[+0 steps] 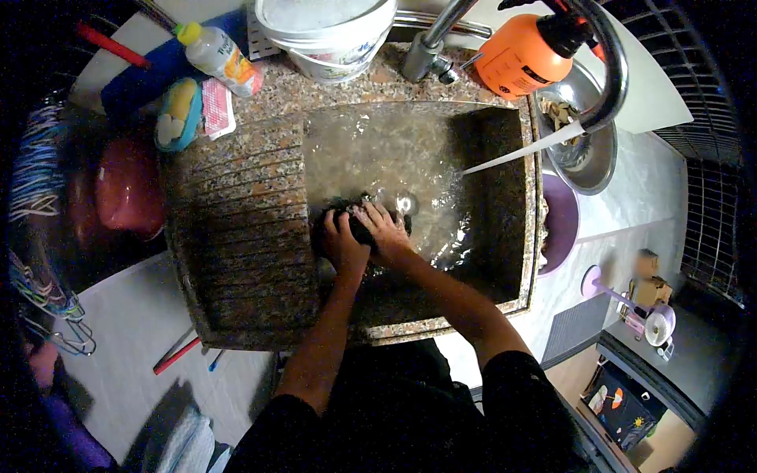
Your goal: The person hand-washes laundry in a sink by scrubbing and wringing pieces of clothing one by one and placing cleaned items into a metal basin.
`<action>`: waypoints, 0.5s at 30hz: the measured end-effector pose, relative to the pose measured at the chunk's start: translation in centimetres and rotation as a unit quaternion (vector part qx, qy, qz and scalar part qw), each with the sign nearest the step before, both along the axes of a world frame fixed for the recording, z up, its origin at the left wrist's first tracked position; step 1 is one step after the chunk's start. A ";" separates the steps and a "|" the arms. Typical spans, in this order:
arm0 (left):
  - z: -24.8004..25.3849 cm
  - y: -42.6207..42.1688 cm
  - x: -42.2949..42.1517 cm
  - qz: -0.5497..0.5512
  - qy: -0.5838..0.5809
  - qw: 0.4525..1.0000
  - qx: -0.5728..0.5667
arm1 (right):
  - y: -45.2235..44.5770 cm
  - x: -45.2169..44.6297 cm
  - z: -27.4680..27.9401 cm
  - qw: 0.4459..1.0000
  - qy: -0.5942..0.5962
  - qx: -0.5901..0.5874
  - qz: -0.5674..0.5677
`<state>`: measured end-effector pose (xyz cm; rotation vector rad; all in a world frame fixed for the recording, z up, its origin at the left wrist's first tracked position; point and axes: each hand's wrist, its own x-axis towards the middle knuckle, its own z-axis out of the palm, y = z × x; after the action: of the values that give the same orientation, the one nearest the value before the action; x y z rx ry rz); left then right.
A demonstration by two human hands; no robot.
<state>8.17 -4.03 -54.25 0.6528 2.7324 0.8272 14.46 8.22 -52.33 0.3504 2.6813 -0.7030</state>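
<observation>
In the head view, my left hand [345, 243] and my right hand [386, 233] are side by side in the stone sink [509, 284], both closed on a wet black cloth [361, 230]. The cloth is bunched at the water's surface, beside the ribbed washboard slope [244, 205]. What kind of garment it is, I cannot make out. Murky water [378, 150] fills the basin around my wrists. From the curved metal tap [611, 87], a stream runs into the right side of the basin.
Along the back ledge stand a white bucket [327, 39], an orange spray bottle [524, 59], a yellow-capped bottle [225, 59] and a blue soap dish [178, 118]. A metal bowl [603, 162] and a purple basin [561, 225] sit right of the sink. A red basin [130, 189] is at left.
</observation>
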 end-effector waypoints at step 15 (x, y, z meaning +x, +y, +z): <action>-12.8 1.2 -3.2 0.012 0.197 0.978 0.061 | 3.6 -5.9 -4.2 0.991 -0.128 -0.027 0.009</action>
<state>4.98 -2.82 -67.10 0.8958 3.0612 0.9679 8.56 11.87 -56.49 0.3741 2.4167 -0.6734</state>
